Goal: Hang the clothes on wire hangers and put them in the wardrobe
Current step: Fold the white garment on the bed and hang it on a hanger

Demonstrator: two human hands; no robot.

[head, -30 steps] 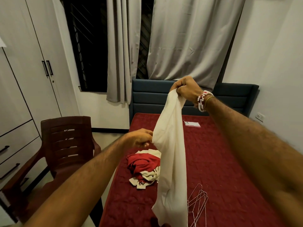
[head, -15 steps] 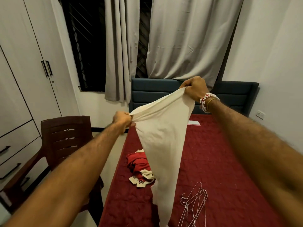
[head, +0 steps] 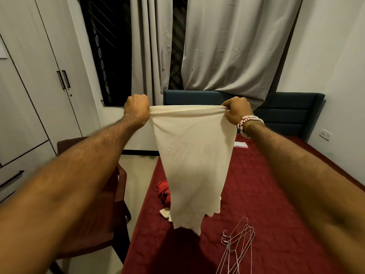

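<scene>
The thin cream cloth garment (head: 194, 155) hangs in the air above the near left part of the bed, stretched by its top edge between the two grips. The left grip (head: 137, 111) is clenched on the left corner of that edge and the right grip (head: 237, 110) on the right corner. Both fists are level and well apart, so the edge runs horizontally from left to right. The long axis of the garment is vertical: the cloth narrows downward to a ragged lower hem that hangs free and appears clear of the dark red quilted bedcover (head: 276, 184). The bundle of bare wire hangers (head: 238, 246) lies flat on that bedcover, below the hem and to its right, nearer the right grip than the left. Judgement: the next move calls for a hanger, so the right grip is the better one to release while the left carries the cloth. A crumpled red and cream pile of clothes (head: 164, 193) lies on the bedcover behind the hanging cloth, partly hidden. The white two-door wardrobe (head: 49, 80) stands closed on the left grip's side, with a brown plastic chair (head: 120, 186) beside the bed.
</scene>
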